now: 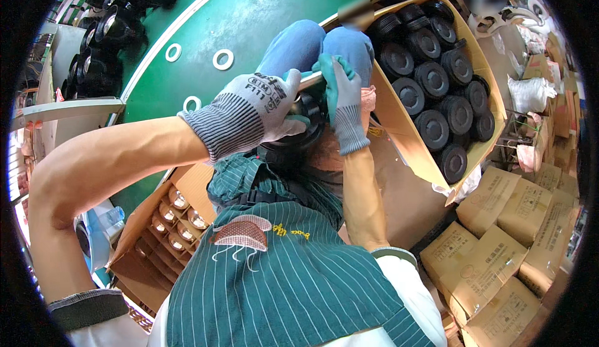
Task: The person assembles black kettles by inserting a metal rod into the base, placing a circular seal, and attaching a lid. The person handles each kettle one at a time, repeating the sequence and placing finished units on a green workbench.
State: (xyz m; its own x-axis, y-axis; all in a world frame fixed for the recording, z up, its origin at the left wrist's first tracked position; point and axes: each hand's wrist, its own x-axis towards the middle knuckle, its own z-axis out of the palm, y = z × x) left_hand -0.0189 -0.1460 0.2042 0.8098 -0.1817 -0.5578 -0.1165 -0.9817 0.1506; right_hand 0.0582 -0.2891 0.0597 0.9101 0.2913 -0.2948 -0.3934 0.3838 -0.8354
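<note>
Both my hands wear grey knit gloves with green palms and work close together over my lap. My left hand point(259, 105) is closed around a glossy black round part point(306, 136), its thumb low on the part and its fingers along the upper edge. My right hand point(342, 83) is closed, pinching a pale, narrow piece point(311, 81) that spans the gap between the two hands above the black part. This piece looks like the edge of a white ring, but my fingers cover most of it. The underside of the black part is hidden.
Several white rings point(223, 59) lie on the green work surface point(193, 19). Black glossy vessels point(103, 44) stand far left. An open carton point(409, 153) of black round lids is at right, above stacked closed boxes point(483, 266). A divided carton point(140, 266) holds shiny round items lower left.
</note>
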